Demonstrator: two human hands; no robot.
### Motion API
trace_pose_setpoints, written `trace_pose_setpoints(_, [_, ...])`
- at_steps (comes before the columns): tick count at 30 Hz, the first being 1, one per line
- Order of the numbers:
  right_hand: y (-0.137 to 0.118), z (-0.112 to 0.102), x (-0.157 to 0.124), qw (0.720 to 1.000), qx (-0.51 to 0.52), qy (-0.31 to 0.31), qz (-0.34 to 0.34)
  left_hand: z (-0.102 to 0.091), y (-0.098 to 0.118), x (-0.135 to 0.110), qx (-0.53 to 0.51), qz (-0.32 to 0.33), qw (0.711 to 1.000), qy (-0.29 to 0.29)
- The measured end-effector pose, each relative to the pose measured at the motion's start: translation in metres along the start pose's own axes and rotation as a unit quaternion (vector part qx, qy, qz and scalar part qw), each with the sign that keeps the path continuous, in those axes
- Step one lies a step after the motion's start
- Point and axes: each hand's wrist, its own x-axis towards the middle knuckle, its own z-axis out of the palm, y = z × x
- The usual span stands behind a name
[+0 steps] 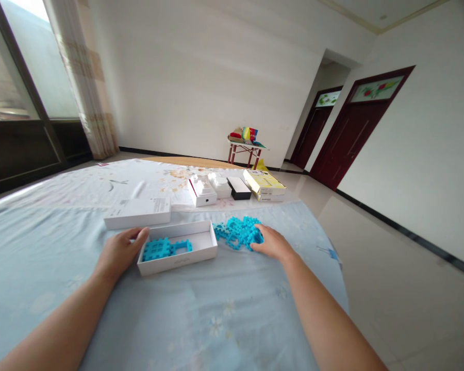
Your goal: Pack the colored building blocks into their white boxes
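Observation:
An open white box (183, 263) sits on the cloth in front of me. Inside it, toward the left end, lie blue toothed interlocking blocks (157, 249). My left hand (119, 251) grips the left end of this box, its thumb at the rim and some fingers out of sight. A loose pile of the same blue blocks (235, 231) rests just beyond the box's right end. At the right side of that pile, my right hand (271, 242) has its thumb and fingers curved around a blue block (258, 236).
Behind the open box lies a white lid (139, 212). Farther back stand a white box with clear plastic (202, 191), a black-and-white box (238, 188) and yellow-and-white boxes (266, 184). A pale blue tablecloth (178, 319) covers the rounded table. A small side table (247, 146) stands by the wall.

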Motion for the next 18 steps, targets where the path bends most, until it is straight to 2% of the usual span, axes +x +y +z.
trace_pose_setpoints(9, [-0.004, 0.000, -0.003, 1.000, -0.019, -0.011, -0.021, 0.001, 0.003, -0.004, -0.002, 0.033, 0.999, 0.029])
trace_pose_setpoints(12, [-0.008, -0.004, -0.003, 0.999, -0.014, 0.019, -0.025, 0.000, 0.005, -0.005, -0.003, 0.038, 0.999, 0.037])
trace_pose_setpoints(15, [-0.023, -0.015, -0.002, 0.996, 0.029, 0.075, -0.049, 0.000, 0.007, -0.005, -0.007, 0.029, 0.999, 0.040])
trace_pose_setpoints(18, [-0.054, -0.025, 0.002, 0.985, 0.085, 0.086, -0.120, 0.000, 0.009, -0.005, -0.010, 0.023, 0.999, 0.041])
